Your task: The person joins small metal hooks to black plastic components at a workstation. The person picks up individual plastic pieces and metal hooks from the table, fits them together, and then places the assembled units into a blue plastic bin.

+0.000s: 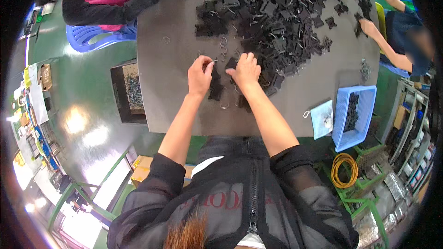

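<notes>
My left hand [199, 76] is pinched on a small metal wire clip [214, 60] that juts from its fingertips toward the right. Beside it, my right hand [247, 70] grips a flat black plastic piece [231, 64] under its thumb and fingers. More black pieces [215, 88] lie on the table between my wrists. A few loose wire clips [224, 48] rest just beyond my hands, and another loose wire clip [224, 107] lies nearer to me. The big heap of black pieces with wire clips [281, 18] spreads from my right hand to the table's far side.
A blue basket [339, 129] holding black pieces stands at the table's right edge, beside a clear bag [321, 119]. At the left edge sits a dark box of metal clips [121, 93]. Co-workers' arms [124, 11] reach in at far left and arms [390, 48] at far right.
</notes>
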Tool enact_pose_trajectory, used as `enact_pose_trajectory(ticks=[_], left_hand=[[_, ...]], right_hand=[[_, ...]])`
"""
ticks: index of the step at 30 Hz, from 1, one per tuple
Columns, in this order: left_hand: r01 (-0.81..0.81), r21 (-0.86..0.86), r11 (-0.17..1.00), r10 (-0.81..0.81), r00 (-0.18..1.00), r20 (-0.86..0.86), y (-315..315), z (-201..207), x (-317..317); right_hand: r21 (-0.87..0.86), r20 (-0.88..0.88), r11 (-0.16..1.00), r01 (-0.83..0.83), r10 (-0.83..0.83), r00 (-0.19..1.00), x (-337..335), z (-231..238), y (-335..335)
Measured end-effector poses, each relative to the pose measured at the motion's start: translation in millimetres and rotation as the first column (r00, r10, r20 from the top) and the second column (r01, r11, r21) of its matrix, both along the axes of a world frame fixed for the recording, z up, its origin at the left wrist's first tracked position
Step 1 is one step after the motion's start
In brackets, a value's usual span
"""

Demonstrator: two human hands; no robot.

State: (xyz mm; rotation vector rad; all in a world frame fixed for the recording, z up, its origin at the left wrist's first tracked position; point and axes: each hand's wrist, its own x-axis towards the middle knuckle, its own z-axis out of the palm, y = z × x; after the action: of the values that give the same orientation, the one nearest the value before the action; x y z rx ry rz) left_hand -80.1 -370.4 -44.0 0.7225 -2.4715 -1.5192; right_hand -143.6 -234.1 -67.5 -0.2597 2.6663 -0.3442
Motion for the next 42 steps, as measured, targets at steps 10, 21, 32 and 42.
enact_pose_trajectory(ticks=[10,21,32,42], left_hand=[[-0.009,-0.413,0.911,0.030,0.999,0.045,-10.1,3.2,-8.4],[0.258,-0.374,0.891,-0.086,0.903,0.421,9.1,-45.5,30.6],[0.188,-0.300,0.935,-0.058,0.917,0.394,15.6,-51.2,5.0],[0.220,-0.431,0.875,-0.032,0.915,0.401,22.8,-34.8,7.8]], right_hand=[[-0.323,0.159,0.921,0.217,-0.174,0.972,-21.5,12.0,21.0],[0.022,-0.087,0.983,-0.184,0.185,0.979,16.4,17.0,52.9],[-0.382,0.230,0.912,0.148,-0.061,0.971,-10.4,15.8,80.9],[0.004,0.194,1.000,0.026,-0.027,0.981,16.0,0.4,22.6]])
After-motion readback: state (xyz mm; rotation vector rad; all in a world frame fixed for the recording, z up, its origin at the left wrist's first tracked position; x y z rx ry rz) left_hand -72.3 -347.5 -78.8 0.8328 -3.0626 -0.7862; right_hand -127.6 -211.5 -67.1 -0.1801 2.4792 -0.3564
